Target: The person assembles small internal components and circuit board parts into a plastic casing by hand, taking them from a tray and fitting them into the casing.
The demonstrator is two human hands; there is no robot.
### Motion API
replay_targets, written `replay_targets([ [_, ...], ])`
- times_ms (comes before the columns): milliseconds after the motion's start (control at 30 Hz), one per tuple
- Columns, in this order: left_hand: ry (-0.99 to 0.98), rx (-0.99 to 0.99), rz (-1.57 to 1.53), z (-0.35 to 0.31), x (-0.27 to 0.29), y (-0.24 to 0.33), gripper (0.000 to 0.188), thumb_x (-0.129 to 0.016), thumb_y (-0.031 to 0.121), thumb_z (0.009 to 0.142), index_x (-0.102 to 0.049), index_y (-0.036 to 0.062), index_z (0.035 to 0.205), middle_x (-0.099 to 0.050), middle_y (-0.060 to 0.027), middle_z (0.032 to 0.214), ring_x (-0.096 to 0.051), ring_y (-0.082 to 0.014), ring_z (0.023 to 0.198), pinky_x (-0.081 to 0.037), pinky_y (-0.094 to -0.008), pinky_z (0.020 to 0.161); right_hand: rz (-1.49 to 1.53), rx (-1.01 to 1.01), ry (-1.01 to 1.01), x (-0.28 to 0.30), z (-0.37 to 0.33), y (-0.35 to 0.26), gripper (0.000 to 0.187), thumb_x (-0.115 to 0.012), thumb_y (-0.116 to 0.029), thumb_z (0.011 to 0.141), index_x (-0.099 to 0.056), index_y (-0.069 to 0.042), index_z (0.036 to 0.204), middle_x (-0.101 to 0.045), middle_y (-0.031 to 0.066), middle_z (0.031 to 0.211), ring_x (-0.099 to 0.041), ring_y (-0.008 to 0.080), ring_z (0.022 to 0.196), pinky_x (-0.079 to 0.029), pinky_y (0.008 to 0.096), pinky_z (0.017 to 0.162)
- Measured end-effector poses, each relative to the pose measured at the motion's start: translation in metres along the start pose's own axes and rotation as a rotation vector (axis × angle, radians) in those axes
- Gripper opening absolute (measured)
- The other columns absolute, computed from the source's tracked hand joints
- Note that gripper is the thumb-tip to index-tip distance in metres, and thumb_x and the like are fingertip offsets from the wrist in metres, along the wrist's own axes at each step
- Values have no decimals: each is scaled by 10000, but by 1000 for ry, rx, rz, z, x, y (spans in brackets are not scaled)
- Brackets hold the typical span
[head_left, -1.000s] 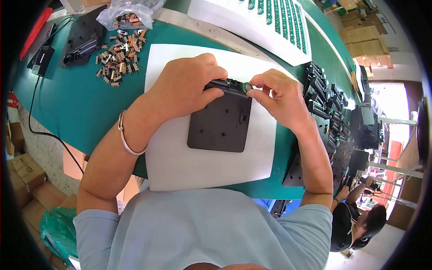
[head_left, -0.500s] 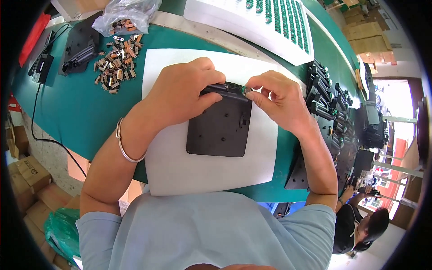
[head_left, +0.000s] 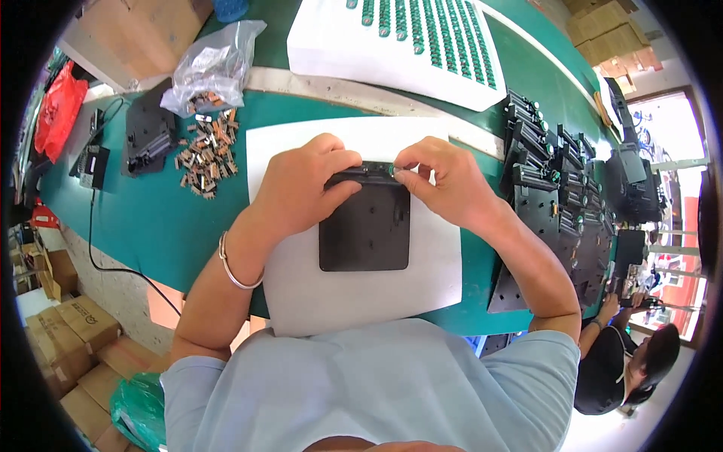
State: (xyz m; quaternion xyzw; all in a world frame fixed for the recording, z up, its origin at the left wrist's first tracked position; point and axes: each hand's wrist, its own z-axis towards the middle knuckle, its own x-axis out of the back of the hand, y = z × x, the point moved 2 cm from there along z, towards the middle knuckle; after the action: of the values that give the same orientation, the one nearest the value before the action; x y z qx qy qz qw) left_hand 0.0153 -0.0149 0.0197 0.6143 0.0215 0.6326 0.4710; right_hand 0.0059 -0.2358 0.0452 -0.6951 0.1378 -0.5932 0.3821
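A black square plate (head_left: 365, 230) lies on a white sheet (head_left: 354, 294) on the green table (head_left: 151, 218). My left hand (head_left: 301, 188) grips the plate's far edge, fingers curled over a dark strip there. From the right, my right hand (head_left: 444, 184) pinches a small green part (head_left: 392, 171) at that same edge. A metal bangle (head_left: 233, 267) sits on my left wrist.
Small brown and grey parts (head_left: 207, 151) lie loose beside a clear bag (head_left: 215, 68). A white foam tray (head_left: 399, 45) with green parts stands at the back. Black assembled plates (head_left: 557, 196) stack at right. Another person (head_left: 625, 354) sits at lower right. Cardboard boxes (head_left: 68, 331) are on the floor.
The view has shifted slightly, so the plate looks squarer to me. Both hands remain at its far edge, the right fingers still working the small green part.
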Motion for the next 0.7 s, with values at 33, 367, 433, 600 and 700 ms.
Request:
replay_targets([
  [33,-3,3,0,0,1,1,275,-748,179,766,-656,108,1015,-624,-84,1001,-634,-287,828,-523,-346,708,3,4,16,1,0,-1,104,-689,-98,834,-664,-62,928,-607,91,828,-614,206,692,-494,333,636],
  [367,10,-36,37,-1,1,3,263,-743,211,789,-650,140,1025,-611,-61,1004,-642,-271,778,-524,-358,664,-92,159,78,15,-10,3,195,-700,-95,835,-642,-55,1017,-625,100,845,-625,230,688,-500,345,620],
  [433,0,-27,50,2,-1,1,270,-745,217,790,-648,139,1030,-614,-60,1012,-644,-270,783,-525,-356,668,-103,219,165,30,-15,3,218,-702,-113,825,-644,-55,1028,-628,121,828,-633,295,678,-504,378,597],
  [600,34,-12,31,2,1,1,300,-781,144,752,-681,96,1031,-642,-68,1038,-631,-218,701,-515,-282,626,-232,208,172,54,-51,-14,215,-712,-92,812,-645,-42,1010,-613,130,821,-617,315,679,-506,375,590],
  [700,2,20,74,-1,0,0,290,-751,226,790,-665,132,1050,-632,-62,1060,-659,-265,827,-542,-337,699,-235,294,108,46,-81,-25,240,-732,-49,772,-647,-49,997,-619,116,842,-631,299,709,-518,383,599],
])
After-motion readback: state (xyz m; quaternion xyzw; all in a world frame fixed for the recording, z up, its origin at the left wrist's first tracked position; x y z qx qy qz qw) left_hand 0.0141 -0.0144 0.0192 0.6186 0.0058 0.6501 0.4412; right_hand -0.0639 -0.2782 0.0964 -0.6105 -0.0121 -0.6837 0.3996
